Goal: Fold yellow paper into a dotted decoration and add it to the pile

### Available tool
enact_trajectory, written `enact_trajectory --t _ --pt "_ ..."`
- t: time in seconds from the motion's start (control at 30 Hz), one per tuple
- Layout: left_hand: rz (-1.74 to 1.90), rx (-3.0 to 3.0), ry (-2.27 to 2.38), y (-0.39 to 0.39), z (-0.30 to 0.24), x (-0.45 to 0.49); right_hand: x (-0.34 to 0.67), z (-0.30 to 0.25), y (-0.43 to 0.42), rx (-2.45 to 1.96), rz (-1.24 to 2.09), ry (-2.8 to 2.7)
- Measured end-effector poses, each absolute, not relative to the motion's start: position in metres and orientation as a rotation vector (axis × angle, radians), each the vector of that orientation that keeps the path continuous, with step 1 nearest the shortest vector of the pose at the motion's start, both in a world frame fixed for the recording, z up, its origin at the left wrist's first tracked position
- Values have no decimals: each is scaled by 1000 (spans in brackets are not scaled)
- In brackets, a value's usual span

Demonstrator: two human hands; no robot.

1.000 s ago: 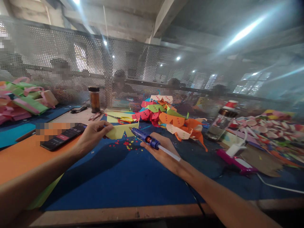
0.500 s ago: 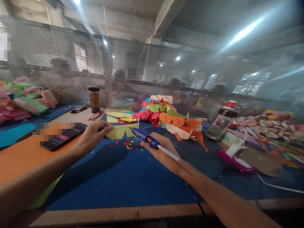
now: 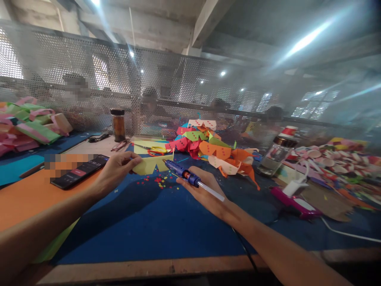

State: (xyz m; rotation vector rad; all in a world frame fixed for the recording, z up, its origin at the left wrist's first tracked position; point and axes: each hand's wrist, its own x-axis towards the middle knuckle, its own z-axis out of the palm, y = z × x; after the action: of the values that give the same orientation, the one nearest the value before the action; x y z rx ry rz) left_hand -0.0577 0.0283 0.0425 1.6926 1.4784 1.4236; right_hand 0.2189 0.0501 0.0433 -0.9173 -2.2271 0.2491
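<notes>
While my left hand point(image 3: 119, 165) pinches the notched yellow paper point(image 3: 147, 164) at its left end, my right hand point(image 3: 205, 182) aims the blue glue gun point(image 3: 180, 171) at the other end. Left grip: thumb and fingers closed on the paper. Right grip: wrapped round the gun, a pale glue stick point(image 3: 212, 192) jutting from its rear. Paper sits between the hands, near loose paper bits point(image 3: 160, 182) scattered on the blue-topped bench point(image 3: 143, 238); scissors point(image 3: 159, 150) lie just behind it. Whether nozzle point(image 3: 164, 161) and paper touch, I cannot tell from the head view. Judgement: I should hold the left end steady and squeeze lightly, since thin paper would likely buckle under pressure. Also worth watching: the black cord point(image 3: 245, 250) near the front edge, which, if it feeds the gun, could tug it off line.
</notes>
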Motion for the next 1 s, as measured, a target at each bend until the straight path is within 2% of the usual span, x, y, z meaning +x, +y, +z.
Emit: enact_trajectory --t 1.0 --pt "1414 1664 1469 30 42 -59 221 40 52 -912 238 -2237"
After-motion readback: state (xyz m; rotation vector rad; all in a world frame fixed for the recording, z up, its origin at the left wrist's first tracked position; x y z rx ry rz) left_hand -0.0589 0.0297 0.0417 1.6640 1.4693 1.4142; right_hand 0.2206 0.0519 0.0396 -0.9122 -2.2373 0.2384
